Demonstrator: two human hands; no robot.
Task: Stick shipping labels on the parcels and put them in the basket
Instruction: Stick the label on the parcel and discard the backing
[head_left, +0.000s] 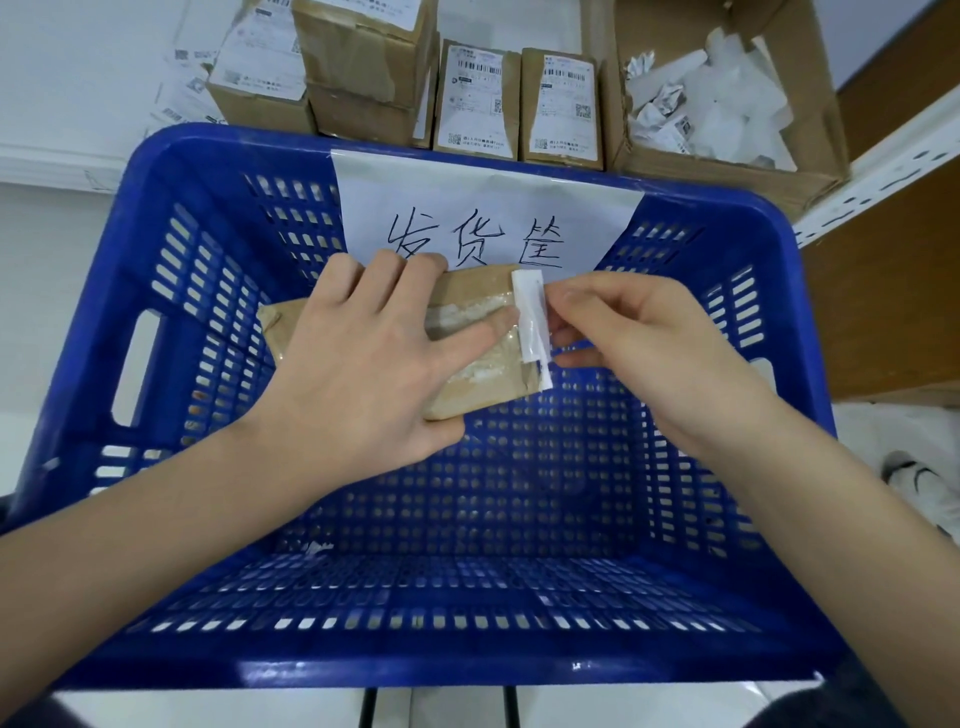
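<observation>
The right hand's fingers (563, 325) pinch a narrow white strip (531, 322), curled and glossy, at the right end of a small brown parcel (480, 364). Whether the strip is a label or its backing cannot be told. The right hand (649, 353) has its thumb above and its fingertips below the strip. The left hand (363, 358) lies spread over the parcel, fingers curled over its far edge and the thumb pressed flat along its top, pointing at the strip. The parcel is a flat cardboard box wrapped in clear tape, with whitish torn patches on its top face and a creased left end. It is held above the inside of a blue basket (218, 623), towards the far wall. The basket is perforated plastic with a handle slot in its left wall, and a white paper sign (488, 208) with handwritten characters hangs over its far rim. Beyond it, labelled parcels (475, 98) stand in a row, and to the far right an open carton (727, 93) holds crumpled white backing paper.
</observation>
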